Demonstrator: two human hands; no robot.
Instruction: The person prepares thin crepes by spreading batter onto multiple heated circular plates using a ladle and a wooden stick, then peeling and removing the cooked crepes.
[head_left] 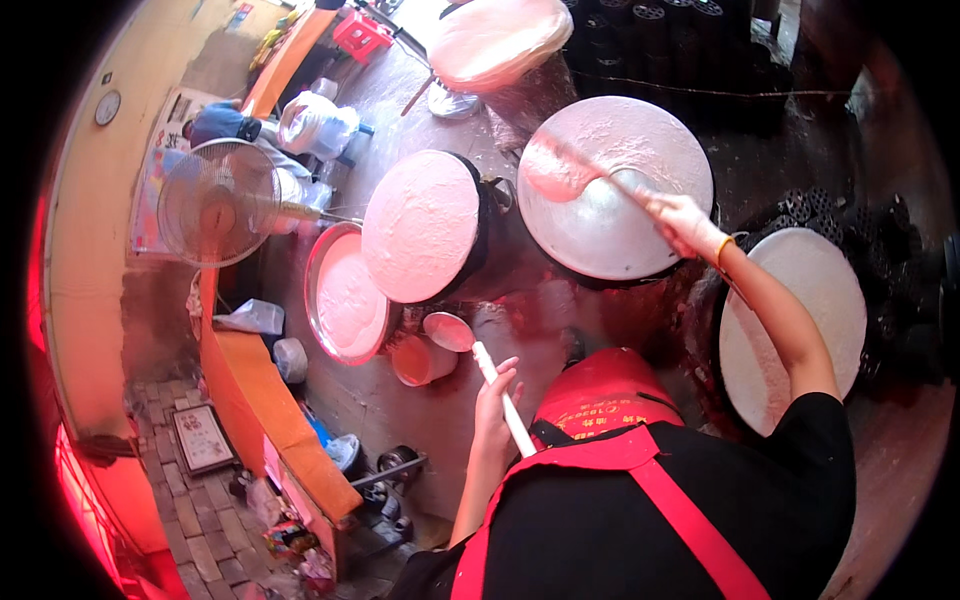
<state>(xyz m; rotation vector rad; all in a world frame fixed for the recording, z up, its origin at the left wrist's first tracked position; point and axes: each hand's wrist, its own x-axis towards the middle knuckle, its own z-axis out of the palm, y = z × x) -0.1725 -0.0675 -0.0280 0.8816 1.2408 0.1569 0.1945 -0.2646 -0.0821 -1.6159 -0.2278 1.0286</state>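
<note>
The right arm reaches up from the lower right of the frame, bent a little at the elbow. Its right hand grips the handle of a flat paddle, whose wide end is up and left of the fingers. The paddle is blurry, over a big round pan partly coated with pale paste.

The left hand, low in the middle, points up and holds the white stick of a ladle. The ladle's cup is up and left of that hand, near a small bucket.
</note>
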